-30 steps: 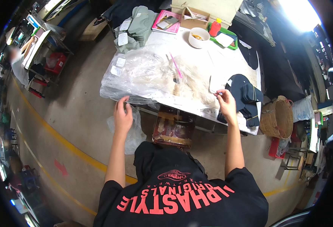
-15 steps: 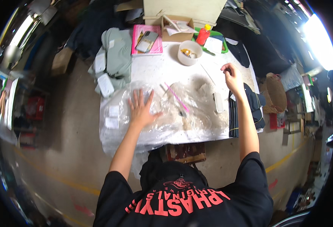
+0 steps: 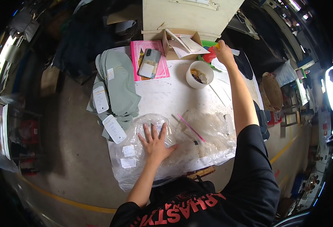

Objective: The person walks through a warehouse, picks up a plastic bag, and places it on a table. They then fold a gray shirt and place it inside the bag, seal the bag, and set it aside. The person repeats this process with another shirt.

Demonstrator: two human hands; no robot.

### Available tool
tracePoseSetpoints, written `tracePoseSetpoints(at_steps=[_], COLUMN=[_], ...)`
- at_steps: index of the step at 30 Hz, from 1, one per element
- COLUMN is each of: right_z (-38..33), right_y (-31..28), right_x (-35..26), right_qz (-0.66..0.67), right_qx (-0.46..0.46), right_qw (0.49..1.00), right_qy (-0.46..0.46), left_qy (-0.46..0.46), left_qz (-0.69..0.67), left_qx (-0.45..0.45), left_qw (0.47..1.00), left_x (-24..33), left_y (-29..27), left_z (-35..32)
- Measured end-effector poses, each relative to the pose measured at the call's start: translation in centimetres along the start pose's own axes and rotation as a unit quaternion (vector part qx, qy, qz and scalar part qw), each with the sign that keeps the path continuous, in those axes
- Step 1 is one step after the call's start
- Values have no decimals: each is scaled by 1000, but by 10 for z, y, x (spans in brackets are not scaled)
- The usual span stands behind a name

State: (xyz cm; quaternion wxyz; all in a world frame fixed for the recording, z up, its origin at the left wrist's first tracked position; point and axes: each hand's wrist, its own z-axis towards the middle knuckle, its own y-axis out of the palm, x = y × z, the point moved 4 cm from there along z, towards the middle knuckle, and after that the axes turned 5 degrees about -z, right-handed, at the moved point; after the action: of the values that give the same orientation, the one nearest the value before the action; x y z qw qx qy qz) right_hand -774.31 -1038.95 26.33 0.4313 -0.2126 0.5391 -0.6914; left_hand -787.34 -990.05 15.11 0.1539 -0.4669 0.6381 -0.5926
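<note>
My left hand point(image 3: 157, 146) lies flat with fingers spread on a clear plastic bag point(image 3: 136, 130). White labels point(image 3: 128, 151) show on that bag. Farther off, my right hand point(image 3: 225, 56) is closed at the yellow cap of a red bottle point(image 3: 209, 56), by a green tray point(image 3: 208, 44) at the back right; the fingers partly hide the bottle. A pink stick-like thing point(image 3: 191, 128) rests on the crumpled plastic to the right of my left hand.
Grey-green cut fabric pieces point(image 3: 115, 83) with white tags lie at left. A pink book point(image 3: 162, 70) carries a phone point(image 3: 149, 63). Beyond stand a cardboard box point(image 3: 170, 53) and a white bowl point(image 3: 199, 75) of small items. Dark folded pieces point(image 3: 264, 117) sit at the right edge.
My right hand has reached forward to the red bottle and closed at its cap. My left hand stays spread on the plastic. The whole view has shifted, with the table lower in it.
</note>
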Motion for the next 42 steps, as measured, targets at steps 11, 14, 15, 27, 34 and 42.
tracePoseSetpoints(at_steps=[11,14,15,27,34,42], right_z=[-145,-211,-233,-419,-450,-464], right_y=[-209,-237,-238,-217,-207,-198], right_x=[-79,-109,-116,-97,-94,-95], right_qz=[107,168,196,623,736,728], right_qx=[169,100,53,-88,66,35], right_qw=[962,956,960,776,663,676], right_qy=[-189,-220,-195,46,120,109], left_qy=[64,123,182,279,353,367], left_qz=[-255,-233,-265,-270,-176,-120], left_qx=[56,162,212,176,156,128], left_qw=[963,951,923,905,906,914], left_x=[3,57,77,122,129,136], left_y=[-75,-128,-141,-131,-133,-133], left_z=[-12,-29,-35,-93,-107,-116])
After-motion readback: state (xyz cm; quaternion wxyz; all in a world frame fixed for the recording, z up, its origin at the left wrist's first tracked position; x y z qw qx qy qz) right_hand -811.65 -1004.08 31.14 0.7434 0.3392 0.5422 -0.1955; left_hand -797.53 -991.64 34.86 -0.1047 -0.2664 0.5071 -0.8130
